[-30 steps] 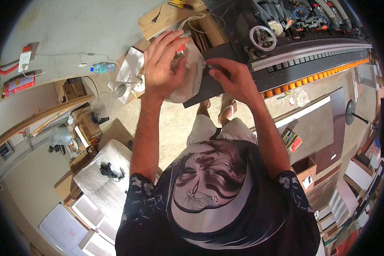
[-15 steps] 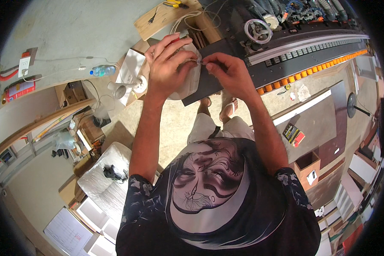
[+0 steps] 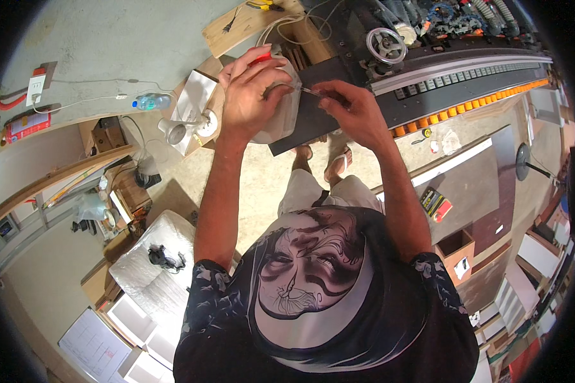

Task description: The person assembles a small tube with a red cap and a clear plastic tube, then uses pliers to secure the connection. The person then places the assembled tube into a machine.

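Observation:
My left hand is curled over the top of a translucent whitish plastic container. A small red part shows between its fingers; what the thumb and fingertips grip is hidden. To the right, my right hand pinches a thin, shiny, pale piece between thumb and fingers. That piece points left toward my left fingertips, and I cannot tell whether it touches them. Both hands are above the left end of a dark machine bed.
A handwheel and a long rail with orange blocks lie to the right. Pliers rest on a wooden board. At left are a white cup-shaped part and a water bottle.
My right hand has moved slightly right and down, away from the left fingertips. More of the thin shiny piece now shows between the hands. The left hand has barely shifted.

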A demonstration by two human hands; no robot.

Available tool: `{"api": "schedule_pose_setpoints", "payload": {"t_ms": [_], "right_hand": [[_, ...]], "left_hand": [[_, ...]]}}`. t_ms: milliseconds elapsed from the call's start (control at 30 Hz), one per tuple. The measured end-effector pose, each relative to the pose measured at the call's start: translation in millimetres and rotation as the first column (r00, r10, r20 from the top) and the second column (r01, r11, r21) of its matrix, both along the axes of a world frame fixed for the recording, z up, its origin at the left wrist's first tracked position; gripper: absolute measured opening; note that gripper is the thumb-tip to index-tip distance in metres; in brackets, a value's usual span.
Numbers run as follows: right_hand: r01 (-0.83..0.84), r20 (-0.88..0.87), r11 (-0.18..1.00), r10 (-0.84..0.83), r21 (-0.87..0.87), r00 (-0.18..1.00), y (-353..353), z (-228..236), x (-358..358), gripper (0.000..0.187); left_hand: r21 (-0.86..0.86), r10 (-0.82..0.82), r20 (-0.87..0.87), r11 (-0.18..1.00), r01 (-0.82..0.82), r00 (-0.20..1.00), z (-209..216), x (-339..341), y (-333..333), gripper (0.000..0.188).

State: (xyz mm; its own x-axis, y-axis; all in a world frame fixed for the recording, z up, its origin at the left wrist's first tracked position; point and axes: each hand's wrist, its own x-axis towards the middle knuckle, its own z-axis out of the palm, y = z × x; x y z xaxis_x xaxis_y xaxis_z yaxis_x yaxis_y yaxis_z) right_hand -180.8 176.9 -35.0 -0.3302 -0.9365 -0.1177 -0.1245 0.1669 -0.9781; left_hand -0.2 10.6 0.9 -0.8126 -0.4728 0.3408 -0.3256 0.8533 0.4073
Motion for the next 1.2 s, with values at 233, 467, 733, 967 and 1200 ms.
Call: {"api": "schedule_pose_setpoints", "payload": {"t_ms": [233,467,733,967,1200], "right_hand": [[0.002,0.030,1.000,-0.003,0.027,1.000,8.5,-4.7,-4.4,0.028],[0.043,0.037,0.999,-0.042,-0.026,0.998,7.6,-8.3,-3.0,0.027],[0.037,0.057,0.999,-0.036,-0.015,0.998,7.6,-9.2,-1.9,0.027],[0.033,0.025,0.999,-0.032,-0.039,0.999,6.5,-8.3,-0.1,0.028],[0.028,-0.011,0.999,-0.029,-0.037,1.000,5.3,-5.8,1.1,0.028]], "left_hand": [[0.029,0.053,-0.097,0.998,-0.051,0.994,1.3,-3.7,2.9,0.042],[0.104,0.138,-0.199,0.987,-0.119,0.970,5.1,2.7,0.4,0.048],[0.068,0.167,-0.173,0.985,-0.157,0.971,0.1,6.3,-3.9,0.049],[0.064,0.200,-0.205,0.980,-0.191,0.958,-4.5,5.2,-6.4,0.050],[0.293,0.297,-0.197,0.927,-0.233,0.934,-7.1,0.8,-4.4,0.040]]}}
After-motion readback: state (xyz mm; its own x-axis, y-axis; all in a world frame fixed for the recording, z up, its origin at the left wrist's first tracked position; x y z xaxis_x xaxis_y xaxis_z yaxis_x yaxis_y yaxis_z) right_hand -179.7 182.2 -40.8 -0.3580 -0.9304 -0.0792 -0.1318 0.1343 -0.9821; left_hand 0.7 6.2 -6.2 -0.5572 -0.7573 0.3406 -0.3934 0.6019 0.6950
